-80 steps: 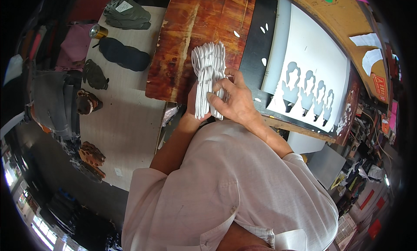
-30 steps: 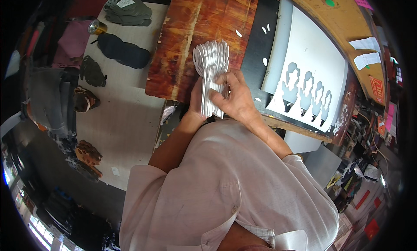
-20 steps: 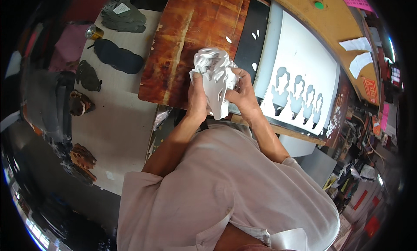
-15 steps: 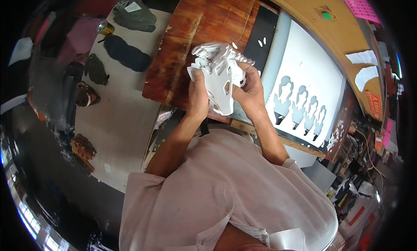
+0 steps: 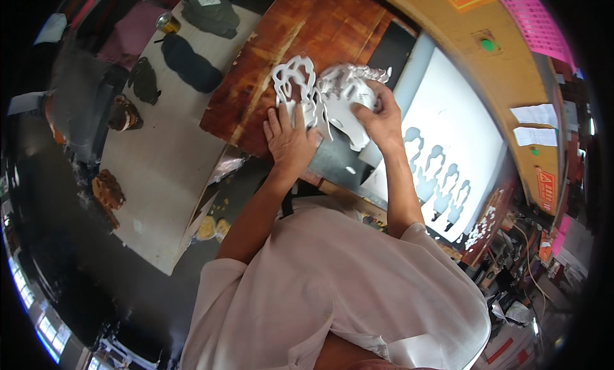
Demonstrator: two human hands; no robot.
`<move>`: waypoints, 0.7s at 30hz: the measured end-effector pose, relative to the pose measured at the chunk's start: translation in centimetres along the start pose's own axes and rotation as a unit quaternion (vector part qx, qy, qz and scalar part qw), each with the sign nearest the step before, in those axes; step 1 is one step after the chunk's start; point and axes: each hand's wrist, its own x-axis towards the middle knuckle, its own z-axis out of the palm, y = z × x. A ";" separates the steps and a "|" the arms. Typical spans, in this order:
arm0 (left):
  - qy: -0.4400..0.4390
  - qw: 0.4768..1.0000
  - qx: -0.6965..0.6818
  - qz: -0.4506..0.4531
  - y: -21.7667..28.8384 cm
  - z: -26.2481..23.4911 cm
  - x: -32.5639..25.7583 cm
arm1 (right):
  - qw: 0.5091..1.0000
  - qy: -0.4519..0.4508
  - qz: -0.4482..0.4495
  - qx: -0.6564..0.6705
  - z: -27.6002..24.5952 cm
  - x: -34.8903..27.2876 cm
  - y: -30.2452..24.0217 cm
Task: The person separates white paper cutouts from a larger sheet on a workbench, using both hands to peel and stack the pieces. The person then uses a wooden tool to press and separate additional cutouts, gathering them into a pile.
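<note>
Fingers apart, my left hand point(image 5: 291, 143) lies over a white cut-out piece point(image 5: 295, 72) with looped openings, on the reddish-brown wooden board point(image 5: 256, 56). My right hand point(image 5: 385, 120) grips a stack of white cut-out pieces point(image 5: 342, 108), thumb on top and fingers round the far right side. The stack is fanned and tilted, its narrow end toward me. Its upper edge is blurred. The two groups of white pieces meet between my hands.
Right of the board lies a white sheet point(image 5: 451, 108) with a row of cut-out openings, beneath a yellow machine beam point(image 5: 441, 24). White scraps point(image 5: 480, 229) lie near its corner. The pale table point(image 5: 157, 172) at left holds dark cut pieces point(image 5: 192, 63) and a can point(image 5: 167, 23).
The single bundle held between both hands has parted. One group now rests on the board under my left hand; my right hand has shifted slightly right with the stack.
</note>
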 end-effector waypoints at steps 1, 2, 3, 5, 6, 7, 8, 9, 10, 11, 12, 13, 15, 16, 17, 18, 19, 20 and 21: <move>0.000 1.000 0.028 0.004 0.0 0.7 0.0 | 1.000 0.010 0.004 -0.021 -1.9 0.0 -0.4; -0.033 0.997 0.063 -0.012 0.2 1.2 0.1 | 0.997 0.029 0.010 -0.069 -3.8 -0.1 -0.8; -0.046 0.997 0.055 -0.018 0.1 1.4 0.2 | 0.992 0.048 0.007 -0.118 -5.9 -0.2 -1.5; -0.042 0.999 0.033 -0.010 -0.2 1.2 0.2 | 0.999 0.035 -0.019 0.014 -9.2 -1.2 -2.6; -0.027 0.999 0.027 0.000 -0.3 0.8 0.0 | 0.999 0.017 -0.021 0.034 -10.6 -1.8 -3.4; 0.000 0.999 -0.049 0.009 -0.3 0.3 -0.2 | 0.998 0.011 -0.033 0.053 -11.2 -2.4 -4.1; 0.036 0.991 -0.128 0.026 -0.4 -0.3 -0.7 | 0.997 0.000 -0.037 0.062 -11.4 -3.0 -4.7; 0.098 0.975 -0.196 0.043 -0.6 -1.1 -1.2 | 0.997 0.001 -0.035 0.064 -10.7 -3.5 -5.2; -0.036 0.906 -0.422 0.002 -0.6 -1.9 -1.9 | 0.998 -0.005 -0.053 0.041 -9.4 -4.2 -5.6; -0.131 0.781 -0.608 -0.055 -0.8 -2.9 -2.4 | 0.997 -0.029 -0.047 0.062 -7.4 -4.9 -5.8; -0.188 0.660 -0.707 -0.170 -0.9 -4.1 -3.7 | 0.989 -0.081 -0.045 0.110 -4.8 -5.7 -6.0; -0.223 0.576 -0.750 -0.237 -1.7 -5.3 -4.5 | 0.968 -0.167 -0.053 0.178 -1.8 -6.6 -5.9; -0.094 0.510 -0.846 -0.126 -4.7 -7.9 -6.1 | 0.935 -0.268 -0.017 0.233 5.5 -8.6 -5.1; -0.017 0.469 -0.875 -0.117 -6.7 -9.1 -6.9 | 0.936 -0.296 0.018 0.189 9.3 -9.7 -4.6; 0.050 0.422 -0.897 -0.120 -9.5 -10.4 -7.7 | 0.916 -0.339 0.063 0.202 13.2 -10.8 -4.0; 0.091 0.322 -0.930 -0.149 -13.2 -12.0 -9.6 | 0.896 -0.393 0.022 0.205 17.5 -11.8 -3.6; 0.109 0.293 -0.938 -0.149 -17.0 -13.3 -11.2 | 0.877 -0.437 -0.010 0.200 21.8 -12.7 -3.2; 0.135 0.347 -0.913 -0.167 -20.3 -14.7 -13.7 | 0.850 -0.489 0.044 0.192 25.5 -14.2 -3.1; 0.176 0.417 -0.862 -0.229 -23.9 -16.1 -16.1 | 0.818 -0.537 0.096 0.181 29.4 -15.6 -2.8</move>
